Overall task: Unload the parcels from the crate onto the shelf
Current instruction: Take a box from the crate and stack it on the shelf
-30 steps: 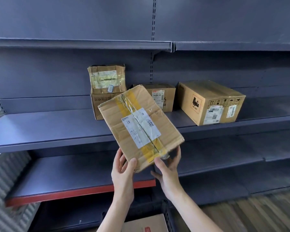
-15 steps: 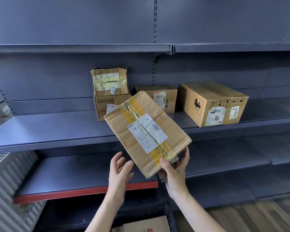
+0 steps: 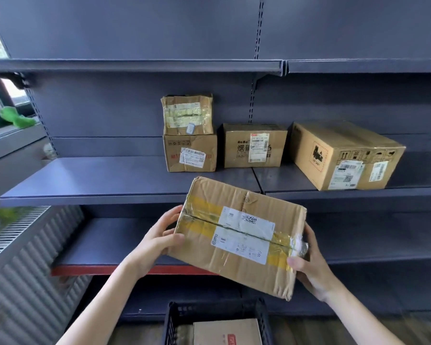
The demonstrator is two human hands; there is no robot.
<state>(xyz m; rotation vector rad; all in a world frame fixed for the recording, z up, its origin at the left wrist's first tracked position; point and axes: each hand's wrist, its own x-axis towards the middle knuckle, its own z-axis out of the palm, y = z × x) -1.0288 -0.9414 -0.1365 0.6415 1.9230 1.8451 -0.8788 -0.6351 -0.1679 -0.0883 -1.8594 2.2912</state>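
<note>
A flat brown parcel [image 3: 237, 235] with yellow tape and a white label hangs in the air in front of the shelf [image 3: 97, 180], tilted down to the right. My left hand [image 3: 159, 241] grips its left edge and my right hand [image 3: 309, 265] holds its lower right corner. On the middle shelf board stand a small taped parcel [image 3: 187, 114] stacked on another box [image 3: 190, 153], a printed box [image 3: 253, 145] beside them, and a large box [image 3: 343, 155] at the right. The black crate [image 3: 174, 319] sits below, with one more parcel [image 3: 227, 331] inside.
An upper shelf board [image 3: 135, 66] runs above the parcels. A lower board with a red front edge [image 3: 105, 270] lies behind my hands. A ribbed grey radiator panel [image 3: 23, 282] stands at the left, under a window ledge with a green object [image 3: 16, 118].
The parcel has been turned from steeply tilted to nearly level and lowered. My left hand, off it half a second ago, now grips its left edge. The view has moved closer.
</note>
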